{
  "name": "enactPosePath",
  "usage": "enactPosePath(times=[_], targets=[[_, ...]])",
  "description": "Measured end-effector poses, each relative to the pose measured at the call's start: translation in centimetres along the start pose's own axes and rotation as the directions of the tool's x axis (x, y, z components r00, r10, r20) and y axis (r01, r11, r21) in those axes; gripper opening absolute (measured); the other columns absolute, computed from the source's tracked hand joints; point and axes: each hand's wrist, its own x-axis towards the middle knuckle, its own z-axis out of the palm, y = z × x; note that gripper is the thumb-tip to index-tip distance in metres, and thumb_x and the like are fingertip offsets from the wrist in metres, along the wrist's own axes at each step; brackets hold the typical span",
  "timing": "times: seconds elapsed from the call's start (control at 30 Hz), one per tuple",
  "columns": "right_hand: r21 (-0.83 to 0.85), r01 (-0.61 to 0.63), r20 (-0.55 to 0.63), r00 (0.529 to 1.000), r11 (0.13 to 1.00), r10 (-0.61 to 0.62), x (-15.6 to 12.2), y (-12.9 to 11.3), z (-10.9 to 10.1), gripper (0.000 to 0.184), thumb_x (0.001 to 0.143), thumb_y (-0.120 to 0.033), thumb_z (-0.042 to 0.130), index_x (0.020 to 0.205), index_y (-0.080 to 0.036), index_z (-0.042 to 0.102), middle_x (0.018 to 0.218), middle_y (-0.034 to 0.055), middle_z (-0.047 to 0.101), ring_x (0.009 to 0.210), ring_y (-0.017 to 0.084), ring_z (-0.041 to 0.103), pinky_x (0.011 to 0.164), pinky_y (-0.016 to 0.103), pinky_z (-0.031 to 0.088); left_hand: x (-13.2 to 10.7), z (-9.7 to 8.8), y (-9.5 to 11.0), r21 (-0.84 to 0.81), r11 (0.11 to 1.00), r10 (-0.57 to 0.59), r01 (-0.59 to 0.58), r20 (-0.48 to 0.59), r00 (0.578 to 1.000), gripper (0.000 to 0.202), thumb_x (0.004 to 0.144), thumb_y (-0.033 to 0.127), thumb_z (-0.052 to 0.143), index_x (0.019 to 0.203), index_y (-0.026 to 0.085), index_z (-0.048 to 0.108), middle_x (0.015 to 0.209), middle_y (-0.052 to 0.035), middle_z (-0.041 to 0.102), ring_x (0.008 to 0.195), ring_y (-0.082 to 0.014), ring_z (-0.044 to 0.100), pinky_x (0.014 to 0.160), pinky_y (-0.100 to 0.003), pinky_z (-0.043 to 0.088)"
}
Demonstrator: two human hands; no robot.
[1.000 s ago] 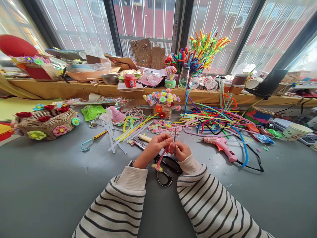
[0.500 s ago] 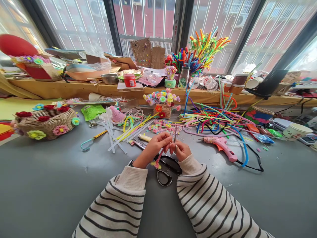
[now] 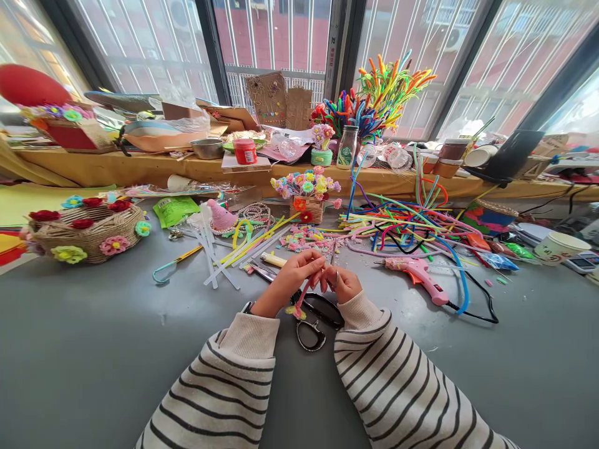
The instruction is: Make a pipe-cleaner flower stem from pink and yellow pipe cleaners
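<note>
My left hand [image 3: 292, 280] is closed in a pinch on a pink pipe cleaner [image 3: 303, 297], which hangs down to a small pink and yellow tip [image 3: 296, 312]. Close beside it, my right hand [image 3: 345, 284] is closed on small scissors [image 3: 334, 251] whose thin blades point up and away from me. The fingertips of both hands nearly meet, hiding where the blades and the pipe cleaner come together. Beneath my hands, large scissors with black handles [image 3: 311, 337] lie on the grey table [image 3: 299, 399].
A pink glue gun [image 3: 423, 279] lies on the right. Behind it is a heap of colored pipe cleaners [image 3: 397, 221]. Fuzzy clippings [image 3: 311, 238] lie before a small flower basket [image 3: 314, 209]. Clear glue sticks [image 3: 210, 259] and a woven basket [image 3: 88, 240] are on the left.
The small scissors have turned slightly in my right hand, and their blades look thinner and a little lower. My left hand and the pipe cleaner have barely shifted.
</note>
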Motion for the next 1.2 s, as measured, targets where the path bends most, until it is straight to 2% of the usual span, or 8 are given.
enactPosePath(times=[0.1,0.2,0.3,0.4,0.53,0.77,1.03,1.2], targets=[[0.023,0.014,-0.041,0.999,1.000,-0.013,0.01,-0.19,-0.09,0.058,0.070,-0.061,0.022,0.044,-0.016,0.049,0.046,0.0007,0.046,0.044,0.008,0.040,0.045,0.021,0.032,0.00,-0.01,-0.02,0.012,1.000,0.003,-0.003,0.006,1.000,0.018,0.072,0.030,0.043,0.062,0.014,0.043,0.043,0.0055,0.043,0.040,-0.0044,0.038,0.044,-0.018,0.029],[0.005,-0.040,-0.110,0.993,0.999,0.040,0.03,-0.44,-0.24,0.054,0.070,-0.056,0.030,0.037,-0.016,0.043,0.040,-0.0012,0.040,0.041,0.007,0.037,0.046,0.021,0.031,0.03,-0.07,-0.05,0.033,0.999,0.004,-0.003,-0.040,0.999,0.018,0.071,0.030,0.045,0.062,0.014,0.045,0.044,0.0055,0.042,0.042,-0.0042,0.038,0.045,-0.018,0.030],[-0.006,-0.056,-0.093,0.994,0.998,0.055,0.06,-0.46,-0.26,0.054,0.071,-0.056,0.029,0.039,-0.016,0.046,0.039,-0.0014,0.039,0.041,0.007,0.037,0.046,0.021,0.031,0.09,-0.19,-0.10,0.045,0.999,0.025,-0.020,-0.114,0.993,0.016,0.069,0.029,0.047,0.064,0.014,0.047,0.050,0.0048,0.044,0.046,-0.0043,0.039,0.049,-0.017,0.032],[-0.019,-0.044,-0.032,0.999,0.999,0.044,0.07,-0.23,-0.14,0.057,0.071,-0.059,0.023,0.047,-0.016,0.052,0.047,0.0006,0.045,0.045,0.008,0.040,0.047,0.021,0.031,0.13,-0.30,-0.18,0.042,0.999,0.035,-0.030,-0.138,0.990,0.016,0.069,0.029,0.047,0.064,0.014,0.048,0.052,0.0045,0.044,0.048,-0.0043,0.040,0.051,-0.018,0.033],[-0.063,0.008,0.014,1.000,0.998,-0.007,0.07,-0.11,0.05,0.062,0.070,-0.061,0.015,0.053,-0.016,0.053,0.055,0.0023,0.048,0.052,0.010,0.043,0.051,0.023,0.033,0.11,-0.30,-0.18,-0.006,1.000,0.025,-0.026,-0.109,0.994,0.019,0.070,0.031,0.044,0.062,0.013,0.047,0.050,0.0040,0.044,0.046,-0.0055,0.041,0.050,-0.019,0.034],[-0.162,0.054,0.055,0.997,0.985,-0.046,-0.03,-0.79,0.02,0.060,0.071,-0.061,0.016,0.056,-0.015,0.053,0.060,0.0042,0.051,0.060,0.013,0.046,0.060,0.026,0.035,-0.10,-0.18,0.11,-0.030,0.999,0.010,-0.011,-0.037,0.999,0.021,0.071,0.029,0.043,0.060,0.012,0.049,0.047,0.0036,0.043,0.043,-0.0049,0.040,0.046,-0.017,0.032],[-0.117,0.025,0.078,0.997,0.993,-0.016,-0.11,-0.72,-0.10,0.060,0.071,-0.060,0.020,0.053,-0.015,0.054,0.055,0.0044,0.053,0.055,0.012,0.047,0.057,0.025,0.035,-0.12,-0.21,0.15,-0.080,0.996,-0.022,0.025,0.039,0.999,0.025,0.072,0.028,0.039,0.053,0.012,0.047,0.039,0.0033,0.042,0.039,-0.0063,0.040,0.042,-0.018,0.031],[-0.093,-0.019,0.087,0.996,0.996,0.027,-0.04,-0.63,-0.15,0.061,0.071,-0.061,0.017,0.050,-0.015,0.052,0.050,0.0037,0.051,0.051,0.011,0.045,0.052,0.023,0.034,-0.08,-0.26,0.09,-0.052,0.998,-0.027,0.028,0.031,0.999,0.026,0.072,0.028,0.039,0.052,0.013,0.045,0.039,0.0029,0.043,0.039,-0.0071,0.042,0.043,-0.019,0.032]])
